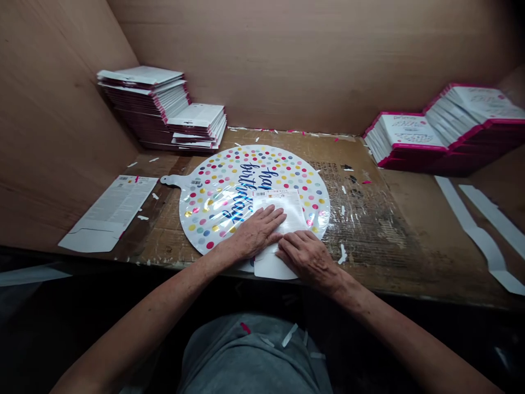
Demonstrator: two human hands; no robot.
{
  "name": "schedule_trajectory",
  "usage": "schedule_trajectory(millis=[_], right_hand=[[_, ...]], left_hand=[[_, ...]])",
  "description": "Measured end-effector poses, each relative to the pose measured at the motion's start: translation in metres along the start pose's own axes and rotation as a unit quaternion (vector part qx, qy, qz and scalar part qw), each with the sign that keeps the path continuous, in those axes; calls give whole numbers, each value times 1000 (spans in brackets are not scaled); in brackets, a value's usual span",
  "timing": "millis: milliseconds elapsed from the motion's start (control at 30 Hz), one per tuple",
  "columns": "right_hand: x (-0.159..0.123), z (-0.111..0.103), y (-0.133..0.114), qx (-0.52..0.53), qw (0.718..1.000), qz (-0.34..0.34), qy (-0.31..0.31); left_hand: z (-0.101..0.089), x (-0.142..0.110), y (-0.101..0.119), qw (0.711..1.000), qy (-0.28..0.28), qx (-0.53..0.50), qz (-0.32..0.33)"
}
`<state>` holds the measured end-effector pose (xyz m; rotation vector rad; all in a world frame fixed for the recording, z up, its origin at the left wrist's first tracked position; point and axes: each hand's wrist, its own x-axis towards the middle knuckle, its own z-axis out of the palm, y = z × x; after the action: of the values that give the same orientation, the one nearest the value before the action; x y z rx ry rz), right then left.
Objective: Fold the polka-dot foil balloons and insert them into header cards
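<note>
L hand and R hand both flat, palms down, not gripping or clamped on anything. Hands just beside each other, fingertips close together. Both press on a white card w/ barcode label near its top edge. Card lies on a round foil balloon, lower center of frame, and its lower end runs past the balloon rim to about the front edge of the surface.

Balloon lies flat, white w/ colored dots + blue lettering, part of it hidden by card. Neck tab points left.

Step as seen: flat palms spread pressure well, better than fingertips. Foil looks slick, so card could slide; keeping both palms flat + card square to balloon seems safest.

Edges: near rim of balloon close to front edge of surface, very little margin at bottom of frame. Back of balloon well clear of rear wall.

Room: open cardboard area right of balloon, w/ scattered scraps. Flat printed sheet left of balloon, near but not touching tab. Stacks of flat packs upper left and pink-edged stacks upper right sit well away from hands, so no collision risk. Long white strips far right, also well apart.
</note>
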<state>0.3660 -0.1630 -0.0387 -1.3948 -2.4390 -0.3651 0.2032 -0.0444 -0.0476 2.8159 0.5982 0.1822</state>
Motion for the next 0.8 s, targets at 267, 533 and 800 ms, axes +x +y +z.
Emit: schedule_trajectory(millis=[267,533,800], right_hand=[[-18,-8,1,43,999,32,-1],[-20,-11,-20,16,999,29,22],[-13,-8,-23,-6,999,29,29]], left_hand=[[-2,-1,8,1000,13,-3,25],[6,-10,20,999,22,-23,16],[4,-9,19,999,24,-16,13]])
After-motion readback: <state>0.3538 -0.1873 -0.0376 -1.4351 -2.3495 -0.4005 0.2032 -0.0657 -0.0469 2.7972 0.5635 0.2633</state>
